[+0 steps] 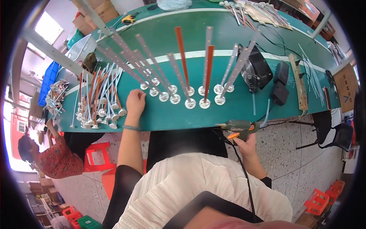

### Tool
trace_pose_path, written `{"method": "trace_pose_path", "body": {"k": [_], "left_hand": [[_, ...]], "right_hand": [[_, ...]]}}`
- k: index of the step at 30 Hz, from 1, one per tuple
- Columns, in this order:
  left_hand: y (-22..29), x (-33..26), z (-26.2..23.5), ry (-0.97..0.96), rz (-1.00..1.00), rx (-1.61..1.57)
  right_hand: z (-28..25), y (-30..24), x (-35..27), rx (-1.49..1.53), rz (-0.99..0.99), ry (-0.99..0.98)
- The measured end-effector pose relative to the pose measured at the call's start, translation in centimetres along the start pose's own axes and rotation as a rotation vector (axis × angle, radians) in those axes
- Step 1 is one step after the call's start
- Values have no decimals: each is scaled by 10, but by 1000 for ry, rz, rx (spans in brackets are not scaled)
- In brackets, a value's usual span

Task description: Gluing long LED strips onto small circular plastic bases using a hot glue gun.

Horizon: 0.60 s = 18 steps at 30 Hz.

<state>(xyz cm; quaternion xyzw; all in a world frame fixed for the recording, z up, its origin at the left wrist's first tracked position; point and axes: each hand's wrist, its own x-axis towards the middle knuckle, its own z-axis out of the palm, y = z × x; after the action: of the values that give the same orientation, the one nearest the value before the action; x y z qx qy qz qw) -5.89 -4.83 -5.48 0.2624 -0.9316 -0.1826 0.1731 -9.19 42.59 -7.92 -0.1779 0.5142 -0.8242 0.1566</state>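
Observation:
My right hand point(247, 145) grips a dark glue gun point(239, 125) with an orange trigger at the table's near edge. Its nozzle points left, a clear stick comes out of its back end, and a black cord hangs from it. On the green table, my left hand point(136, 102) rests with its fingers curled in; whatever they may hold is hidden. Just beyond it, several thin strips stand upright on round white bases point(164, 96). Most are greyish and dotted; a red-brown strip point(182, 57) and a second red-brown strip point(209, 65) stand among them.
Left lies a heap of based strips point(100, 97), beside a pile of small white parts point(56, 95) and a blue tray point(48, 82). To the right are a black fan point(258, 70), power adapters point(280, 94) and a power strip point(299, 84). A person point(57, 158) sits at far left.

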Motion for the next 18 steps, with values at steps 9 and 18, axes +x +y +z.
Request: {"method": "trace_pose_path", "body": {"k": [9,18], "left_hand": [[-11,-202,-87,-658,42,-198],[-35,-229,-91,-354,-124,206]], "right_hand": [[-27,20,17,88,129,-68],[-39,12,26,115,250,-174]]}}
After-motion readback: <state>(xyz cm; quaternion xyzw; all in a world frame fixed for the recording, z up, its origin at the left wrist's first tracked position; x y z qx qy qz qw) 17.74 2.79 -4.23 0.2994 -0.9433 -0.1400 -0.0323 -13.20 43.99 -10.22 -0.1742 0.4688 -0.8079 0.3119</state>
